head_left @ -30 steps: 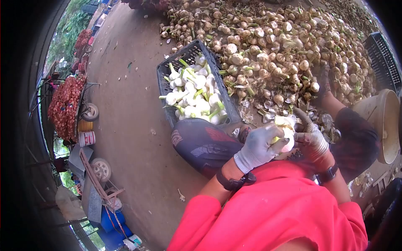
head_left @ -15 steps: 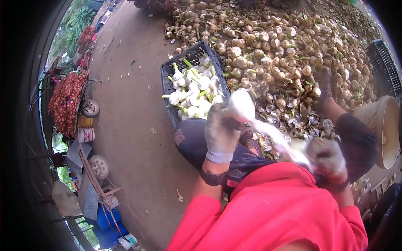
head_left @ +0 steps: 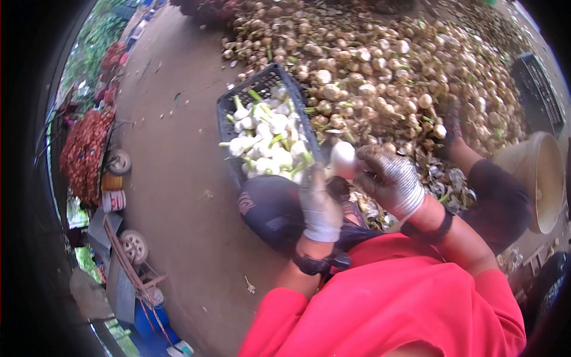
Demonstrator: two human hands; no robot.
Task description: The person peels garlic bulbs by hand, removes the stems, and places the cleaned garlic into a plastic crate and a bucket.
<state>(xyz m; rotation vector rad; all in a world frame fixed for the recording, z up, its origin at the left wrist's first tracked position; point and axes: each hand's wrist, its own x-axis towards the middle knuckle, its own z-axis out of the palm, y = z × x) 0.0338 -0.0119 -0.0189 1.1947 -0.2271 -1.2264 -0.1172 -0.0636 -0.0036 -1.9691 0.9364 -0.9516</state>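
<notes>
A peeled white garlic bulb (head_left: 343, 159) is between my two gloved hands, above my lap. My left hand (head_left: 320, 205) is closed at its left side, the grip partly hidden by the glove. From the right, my right hand (head_left: 392, 178) reaches it with curled fingers pinched at the bulb's edge; whether loose skin is between them cannot be made out. Just beyond my left hand stands a black plastic crate (head_left: 227, 122) filled with clean white garlic bulbs (head_left: 270, 134) with short green stems.
A wide heap of unpeeled garlic (head_left: 380, 77) spreads ahead, with shed skins (head_left: 449, 178) near my feet. To the right are a cream bucket (head_left: 538, 184) and another dark crate (head_left: 538, 92). Carts with red net sacks (head_left: 89, 152) and a hand trolley (head_left: 128, 256) line the left.
My right hand has come up from my lap to the bulb. The long strip of pale skin stretched between the hands is gone from sight. My left hand has lowered slightly.
</notes>
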